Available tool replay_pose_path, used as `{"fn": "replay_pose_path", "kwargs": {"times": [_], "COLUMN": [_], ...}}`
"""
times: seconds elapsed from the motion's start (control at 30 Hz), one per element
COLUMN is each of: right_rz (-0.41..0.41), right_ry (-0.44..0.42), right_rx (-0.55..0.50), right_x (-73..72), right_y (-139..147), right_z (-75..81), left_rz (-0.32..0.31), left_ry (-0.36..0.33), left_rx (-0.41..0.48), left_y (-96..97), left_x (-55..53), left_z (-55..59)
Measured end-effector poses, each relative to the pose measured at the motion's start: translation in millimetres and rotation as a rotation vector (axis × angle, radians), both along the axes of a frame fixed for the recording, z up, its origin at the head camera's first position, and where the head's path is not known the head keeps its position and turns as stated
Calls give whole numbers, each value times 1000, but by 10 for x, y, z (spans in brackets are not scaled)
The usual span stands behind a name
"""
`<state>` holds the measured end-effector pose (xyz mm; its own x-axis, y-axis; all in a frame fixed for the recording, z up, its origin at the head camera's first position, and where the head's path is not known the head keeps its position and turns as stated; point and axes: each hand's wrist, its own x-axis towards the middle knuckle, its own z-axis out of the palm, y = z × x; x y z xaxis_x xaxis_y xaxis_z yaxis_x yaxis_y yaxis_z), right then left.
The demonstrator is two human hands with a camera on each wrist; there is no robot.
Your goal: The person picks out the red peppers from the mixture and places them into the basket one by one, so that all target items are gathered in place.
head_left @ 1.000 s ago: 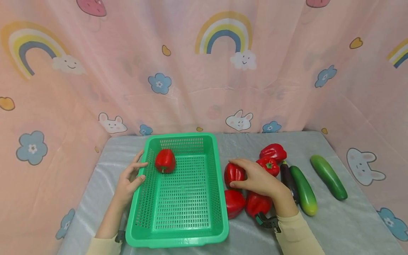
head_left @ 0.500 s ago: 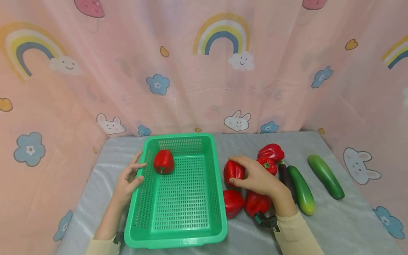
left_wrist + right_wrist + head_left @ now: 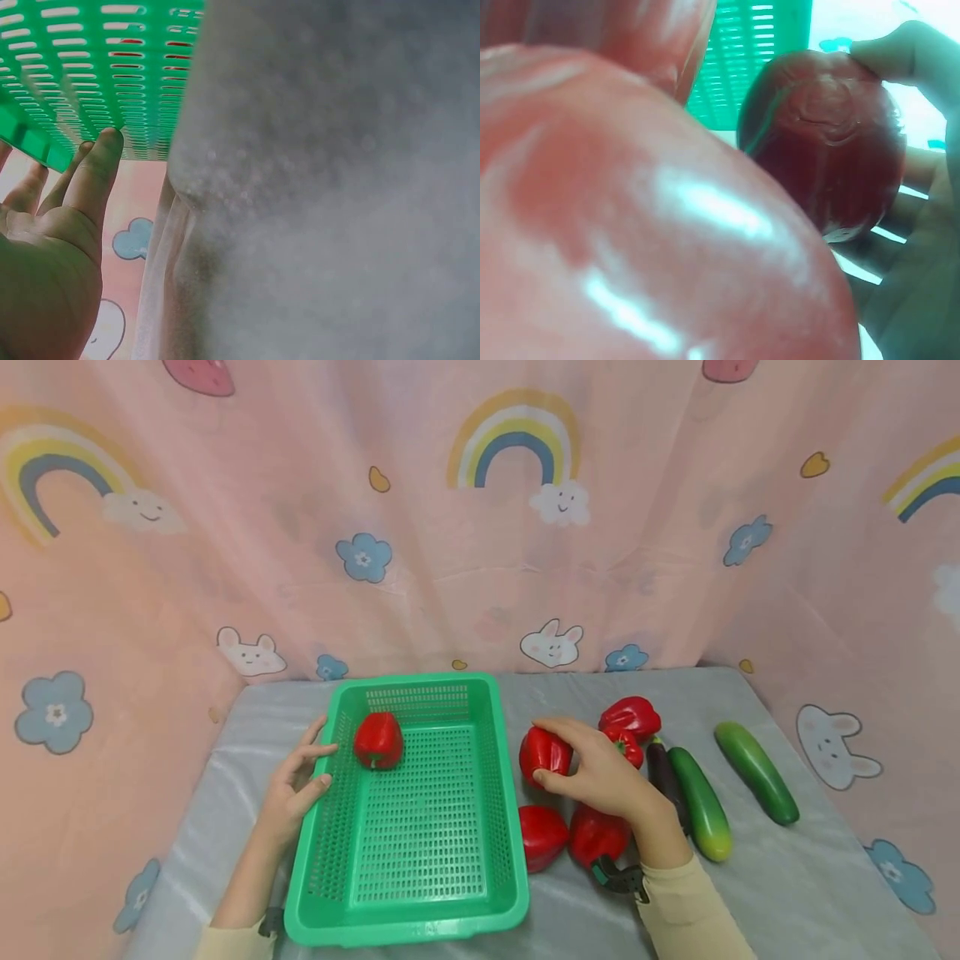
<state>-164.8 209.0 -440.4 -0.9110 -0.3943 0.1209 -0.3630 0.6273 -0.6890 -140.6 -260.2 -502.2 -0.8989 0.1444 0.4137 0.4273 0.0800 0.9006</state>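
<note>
In the head view my right hand (image 3: pixel 597 770) grips a red bell pepper (image 3: pixel 543 755) just right of the green basket (image 3: pixel 414 933), thumb on the near side and fingers on the far side. The right wrist view shows this held pepper (image 3: pixel 821 142) beside the thumb and fingers. With fairly straight fingers, my left hand (image 3: pixel 291 789) touches the basket's left side at the rim. One fingertip meets the perforated outer wall (image 3: pixel 97 75) in the left wrist view. Another red bell pepper (image 3: pixel 378 741) lies inside the basket, toward its far left corner.
Close to my right hand and forearm lie more red bell peppers: two nearer (image 3: pixel 542 837) and two farther off (image 3: pixel 632 717). To their right are an eggplant (image 3: pixel 667 781) and two green cucumber-like vegetables (image 3: pixel 701 802). A pink patterned curtain (image 3: pixel 450 602) hangs behind the grey-covered table (image 3: pixel 795 885).
The right hand, gripping the pepper throughout, has raised it slightly. The head view has shifted a little, so everything appears farther left. The left hand stays at the basket's side.
</note>
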Motion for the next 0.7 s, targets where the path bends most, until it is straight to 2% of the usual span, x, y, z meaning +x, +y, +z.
{"fn": "replay_pose_path", "kwargs": {"times": [0.4,0.7], "right_rz": [-39,-42], "right_ry": [99,161], "right_rx": [62,74], "right_x": [19,-8], "right_y": [-46,-138], "right_z": [109,275], "left_rz": [-17,-14], "left_ry": [3,17], "left_rx": [6,19], "left_y": [-5,-6], "left_x": [-14,13], "left_z": [2,-2]}}
